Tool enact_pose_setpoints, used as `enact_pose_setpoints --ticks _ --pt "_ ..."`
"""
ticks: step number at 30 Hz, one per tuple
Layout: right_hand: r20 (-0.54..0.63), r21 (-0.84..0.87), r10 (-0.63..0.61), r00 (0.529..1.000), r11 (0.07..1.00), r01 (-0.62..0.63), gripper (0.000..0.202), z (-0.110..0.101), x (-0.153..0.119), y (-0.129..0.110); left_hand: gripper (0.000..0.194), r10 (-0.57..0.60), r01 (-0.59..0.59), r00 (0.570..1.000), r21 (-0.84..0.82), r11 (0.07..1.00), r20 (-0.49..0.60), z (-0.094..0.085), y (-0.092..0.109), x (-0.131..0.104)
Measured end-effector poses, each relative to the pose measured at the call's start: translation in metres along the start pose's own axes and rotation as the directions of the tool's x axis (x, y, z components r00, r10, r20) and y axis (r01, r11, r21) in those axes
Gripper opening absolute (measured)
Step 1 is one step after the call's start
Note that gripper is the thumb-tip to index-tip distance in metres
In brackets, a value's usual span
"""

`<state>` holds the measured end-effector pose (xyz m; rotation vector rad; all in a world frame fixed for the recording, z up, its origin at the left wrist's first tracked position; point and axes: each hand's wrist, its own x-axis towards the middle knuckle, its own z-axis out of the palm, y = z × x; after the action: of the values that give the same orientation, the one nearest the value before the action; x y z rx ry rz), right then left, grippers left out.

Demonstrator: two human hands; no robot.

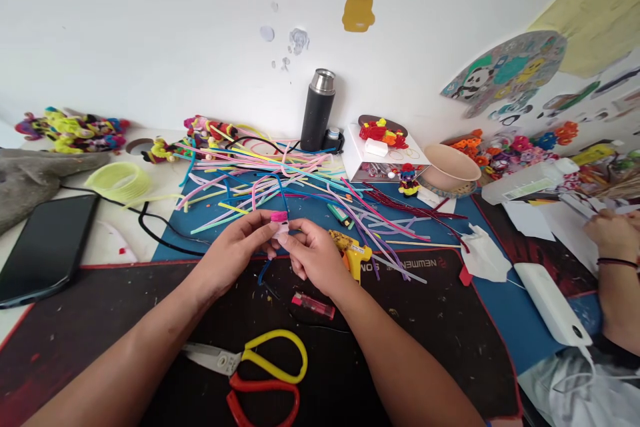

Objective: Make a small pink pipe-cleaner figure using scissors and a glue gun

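Both my hands meet over the back edge of the dark desk mat. Between my fingertips is a small pink fuzzy pipe-cleaner piece (279, 217), bright pink on top and paler below, with a blue stem rising behind it. My left hand (245, 243) pinches it from the left. From the right, my right hand (315, 250) pinches its lower part; the fingers partly hide it. A yellow glue gun (356, 253) lies just right of my right hand. Below my hands are a pink lighter (313, 305) and scissors (260, 367) with yellow and red handles.
Loose pipe cleaners (280, 180) spread behind my hands. A black thermos (317, 110) stands by the wall, beside a white box (385, 160). A phone (45, 247) lies left. A white power bank (553, 303) is at right, near another person's hand (615, 233).
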<state>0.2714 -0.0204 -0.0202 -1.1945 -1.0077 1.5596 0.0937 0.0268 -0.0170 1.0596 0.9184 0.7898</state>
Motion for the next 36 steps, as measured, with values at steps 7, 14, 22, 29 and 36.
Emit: enact_pose_setpoints --ticks 7,14,22,29,36 --pt "-0.018 0.027 0.002 1.000 1.000 -0.002 0.050 -0.0006 0.0006 -0.0027 0.046 0.021 -0.022 1.000 0.026 0.999 0.020 0.0000 0.0037 -0.0031" --pt "-0.050 0.066 0.006 0.999 0.998 -0.002 0.053 -0.0028 -0.0002 -0.0056 0.073 0.141 -0.153 0.984 0.114 0.982 0.109 -0.0003 0.0065 -0.0040" --pt "-0.025 0.093 0.029 0.999 0.995 -0.026 0.058 -0.0021 -0.0011 -0.0069 0.056 0.215 -0.218 0.976 0.281 0.935 0.040 -0.0008 -0.0006 -0.0020" --pt "-0.029 0.147 0.025 0.999 0.989 -0.020 0.062 -0.0021 -0.0005 -0.0069 0.047 0.290 -0.276 0.956 0.422 0.864 0.030 0.0017 0.0041 -0.0067" --pt "-0.061 0.189 0.043 0.997 0.982 -0.031 0.053 -0.0033 -0.0004 -0.0062 0.046 0.320 -0.301 0.946 0.545 0.783 0.063 0.0032 0.0072 -0.0079"
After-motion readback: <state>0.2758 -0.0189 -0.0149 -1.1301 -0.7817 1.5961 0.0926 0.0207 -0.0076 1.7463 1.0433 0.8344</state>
